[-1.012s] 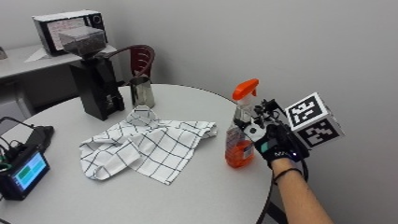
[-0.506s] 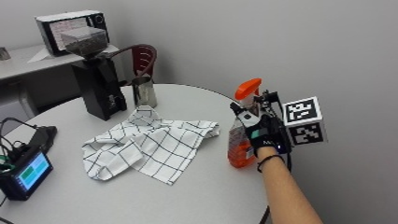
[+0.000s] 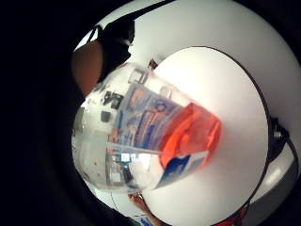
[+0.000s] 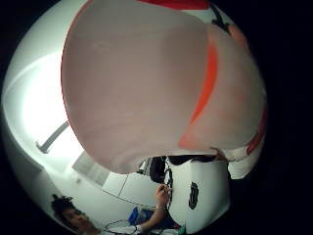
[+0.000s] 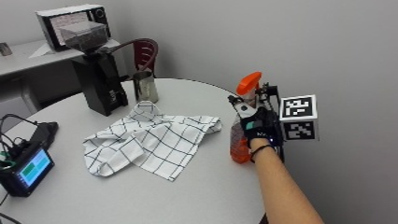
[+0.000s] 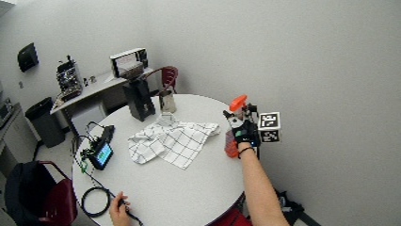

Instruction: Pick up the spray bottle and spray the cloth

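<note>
Near the right edge of the round white tabletop (image 5: 205, 186), the gloved right hand (image 5: 260, 128) wraps its grip around the neck of the spray bottle (image 5: 242, 116), fingers curled about it just under the orange trigger head (image 5: 249, 82). The bottle stands upright; whether its base touches the tabletop or is just off it cannot be told. Its clear body holds orange liquid low down, and the little finger side palm view shows its printed label (image 3: 150, 117) close against the palm. Beside the bottle, toward the tabletop's middle, lies the checked cloth (image 5: 149, 140), rumpled and spread flat. Beyond the cloth stand a metal cup (image 5: 144, 86) and a black grinder (image 5: 96, 79). Farthest from the bottle, a small screen device (image 5: 28, 168) sits at the opposite edge.
</note>
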The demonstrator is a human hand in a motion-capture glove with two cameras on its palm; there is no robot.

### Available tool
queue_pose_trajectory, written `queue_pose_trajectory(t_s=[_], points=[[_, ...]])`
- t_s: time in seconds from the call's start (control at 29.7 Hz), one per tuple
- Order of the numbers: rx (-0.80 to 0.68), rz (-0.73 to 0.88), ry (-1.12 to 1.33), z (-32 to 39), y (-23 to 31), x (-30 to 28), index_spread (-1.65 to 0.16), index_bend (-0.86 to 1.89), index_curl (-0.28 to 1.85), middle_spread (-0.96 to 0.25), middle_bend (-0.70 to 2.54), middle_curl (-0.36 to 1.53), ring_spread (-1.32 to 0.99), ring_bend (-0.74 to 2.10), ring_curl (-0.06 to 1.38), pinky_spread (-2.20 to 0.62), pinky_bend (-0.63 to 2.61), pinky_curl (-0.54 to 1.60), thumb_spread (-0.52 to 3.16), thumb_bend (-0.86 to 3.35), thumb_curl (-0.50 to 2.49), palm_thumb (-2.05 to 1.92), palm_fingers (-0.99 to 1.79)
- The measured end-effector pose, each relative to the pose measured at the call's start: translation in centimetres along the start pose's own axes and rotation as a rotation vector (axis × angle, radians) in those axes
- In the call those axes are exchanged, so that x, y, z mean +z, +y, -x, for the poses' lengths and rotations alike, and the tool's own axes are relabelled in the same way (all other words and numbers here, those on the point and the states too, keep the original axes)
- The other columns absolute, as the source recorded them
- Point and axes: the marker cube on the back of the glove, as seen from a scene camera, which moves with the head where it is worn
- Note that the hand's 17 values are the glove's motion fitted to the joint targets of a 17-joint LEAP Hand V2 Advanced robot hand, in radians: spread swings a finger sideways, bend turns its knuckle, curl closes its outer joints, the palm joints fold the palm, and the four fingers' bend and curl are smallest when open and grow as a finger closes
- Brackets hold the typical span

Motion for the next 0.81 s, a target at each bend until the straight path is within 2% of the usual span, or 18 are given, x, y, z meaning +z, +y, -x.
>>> queue_pose_trajectory(t_s=[0.17,0.47,0.81], points=[[-0.023,0.027,-0.047,0.0,-0.3,-0.2,-0.25,0.13,0.25,-0.1,0.58,0.44,-0.07,0.67,0.4,0.22,0.04,0.19,0.94,0.1,0.42,0.88,0.91],[-0.074,0.116,-0.137,-1.2,0.1,-4.5,-0.24,0.21,0.34,-0.12,0.62,0.47,-0.11,0.66,0.43,0.2,0.13,0.16,0.69,0.06,0.52,0.99,1.09],[-0.161,0.522,-0.132,3.2,0.2,-5.7,-0.26,0.1,0.35,-0.13,0.58,0.49,-0.12,0.67,0.45,0.05,0.31,0.25,0.66,-0.02,0.57,0.97,1.19]])
